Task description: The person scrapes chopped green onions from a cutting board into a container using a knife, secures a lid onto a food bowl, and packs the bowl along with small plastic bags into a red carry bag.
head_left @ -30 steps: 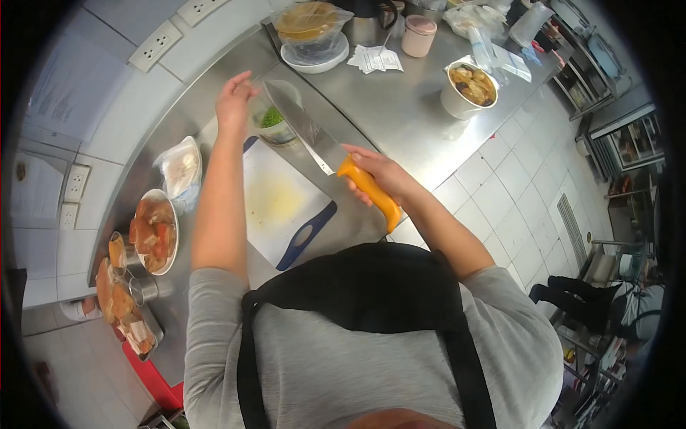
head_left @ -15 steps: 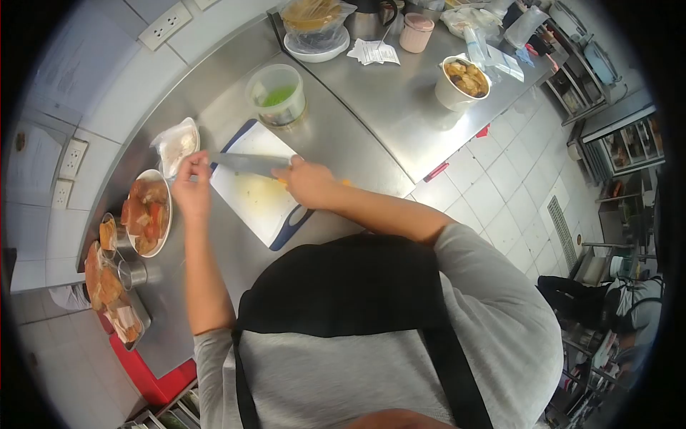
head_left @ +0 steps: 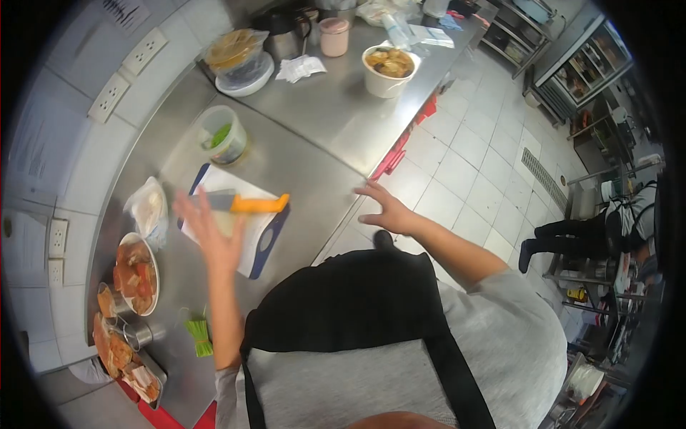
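Tub (head_left: 233,154): standing just past the far end of the cutting board (head_left: 239,183), holding something green.
Oval bowl (head_left: 156,277): sitting left of the board, holding reddish-orange pieces.
Metal tray (head_left: 161,386): resting nearer me than the oval bowl, left of the board, carrying browned and pale food.
White tub (head_left: 386,87): standing well beyond the board to the right, holding brownish chunks.
Knife (head_left: 259,205): lying on the board, long axis running across it; orange handle pointing right, blade pointing left, tip hard to make out by my fingers.
Left hand (head_left: 214,232): open, fingers spreading over the blade and board, blurring; can't tell if touching.
Right hand (head_left: 389,211): open, fingers spreading, hovering right of the board past the counter edge, forearm angling in from lower right.
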Tool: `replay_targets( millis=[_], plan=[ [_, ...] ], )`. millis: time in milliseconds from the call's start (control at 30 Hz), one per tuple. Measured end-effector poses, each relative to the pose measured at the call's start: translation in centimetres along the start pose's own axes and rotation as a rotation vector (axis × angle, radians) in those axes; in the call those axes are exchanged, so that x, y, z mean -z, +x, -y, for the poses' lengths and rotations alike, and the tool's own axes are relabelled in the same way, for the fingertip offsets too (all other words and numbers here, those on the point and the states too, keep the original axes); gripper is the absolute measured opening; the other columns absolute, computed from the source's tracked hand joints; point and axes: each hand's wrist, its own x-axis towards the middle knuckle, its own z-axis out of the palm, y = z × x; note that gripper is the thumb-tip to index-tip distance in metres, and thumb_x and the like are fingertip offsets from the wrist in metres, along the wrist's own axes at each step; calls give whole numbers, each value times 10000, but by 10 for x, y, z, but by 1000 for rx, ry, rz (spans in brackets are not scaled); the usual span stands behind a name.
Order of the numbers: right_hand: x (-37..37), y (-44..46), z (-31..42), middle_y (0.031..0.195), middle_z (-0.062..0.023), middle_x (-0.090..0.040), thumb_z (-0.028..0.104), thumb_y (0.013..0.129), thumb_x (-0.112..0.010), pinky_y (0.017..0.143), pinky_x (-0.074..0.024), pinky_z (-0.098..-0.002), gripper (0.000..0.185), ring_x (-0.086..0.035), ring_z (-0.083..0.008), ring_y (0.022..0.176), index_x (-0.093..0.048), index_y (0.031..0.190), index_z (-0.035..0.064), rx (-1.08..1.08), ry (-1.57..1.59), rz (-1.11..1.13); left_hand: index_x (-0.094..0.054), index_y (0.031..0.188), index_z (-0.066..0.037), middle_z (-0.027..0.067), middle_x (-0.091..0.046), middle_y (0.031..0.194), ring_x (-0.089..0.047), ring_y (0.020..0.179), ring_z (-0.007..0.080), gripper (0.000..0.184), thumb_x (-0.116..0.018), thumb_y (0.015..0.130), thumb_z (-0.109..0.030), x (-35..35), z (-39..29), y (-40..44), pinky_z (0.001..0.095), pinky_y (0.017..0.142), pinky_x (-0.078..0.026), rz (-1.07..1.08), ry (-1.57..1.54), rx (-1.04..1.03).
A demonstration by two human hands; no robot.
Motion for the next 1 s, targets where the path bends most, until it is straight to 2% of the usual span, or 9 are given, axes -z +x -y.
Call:
replay_targets(
  millis=[133,167,267,333,533,567,700,800,1000],
  plan=[
    [31,-33,-40,1491,-165,-197,696,829,-426,1069,-134,-610,863,-95,-360,1386,-249,1453,126,-610,1075,-79,-250,1442,-91,245,-139,1492,-90,1389,427,859,-615,794,-521,-92,-163,53,540,1103,-92,-46,-521,-569],
    [43,-42,-29,1424,-163,-333,747,802,-398,1061,-256,-531,898,-272,-326,1334,-300,1430,113,-650,1200,-68,-281,1425,-71,235,-181,1484,-140,1386,405,884,-621,778,-570,-132,-201,41,515,1109,-104,116,-744,-610],
    [162,-41,-49,1446,-161,-326,763,808,-340,1067,-257,-465,941,-250,-284,1357,-266,1437,68,186,1716,609,-321,1426,-145,173,-137,1519,-115,1405,360,861,-648,744,-556,-232,-291,8,523,1107,-124,464,-893,-864],
    [226,-87,13,1468,-132,-312,716,869,-243,1095,-181,-426,886,-234,-246,1365,-246,1442,41,240,828,-569,-251,1452,-159,167,-58,1533,-89,1411,347,839,-575,800,-574,-276,-321,12,591,1087,-113,666,-357,-834],
    [349,-137,86,1502,-99,-230,804,797,-205,1102,-108,-508,994,-202,-231,1377,-204,1454,58,985,-165,-1413,-66,1482,-144,193,-51,1528,2,1410,370,939,-375,820,-734,-396,-405,49,571,1096,-53,1185,-1374,1069],
    [349,-120,71,1500,-102,-232,810,791,-198,1105,-103,-512,999,-216,-233,1371,-201,1455,64,985,-245,-1434,-45,1482,-136,181,-51,1531,12,1411,359,981,-360,799,-766,-386,-429,73,562,1099,-40,1200,-1549,1014],
    [311,-7,-150,1404,-134,-313,671,860,-264,1066,-182,-476,812,-301,-262,1290,-264,1406,70,363,-622,-446,-128,1474,-102,136,-116,1534,-114,1413,218,834,-395,887,-632,-329,-483,171,473,1115,-143,1011,-1591,848],
    [288,-31,-275,1321,-153,-386,600,871,-311,1014,-248,-468,722,-372,-281,1216,-332,1355,66,-213,-775,504,-223,1454,-85,120,-262,1495,-225,1382,205,677,-424,945,-483,-374,-419,179,377,1113,-202,909,-1524,104],
    [413,-10,-302,1153,-190,-532,460,892,-404,911,-379,-451,544,-514,-319,1069,-470,1253,58,-542,-782,686,-446,1316,-77,126,-478,1317,-436,1222,278,441,-448,947,-318,-459,-236,42,379,1032,-312,1579,-412,-225]
  ],
)
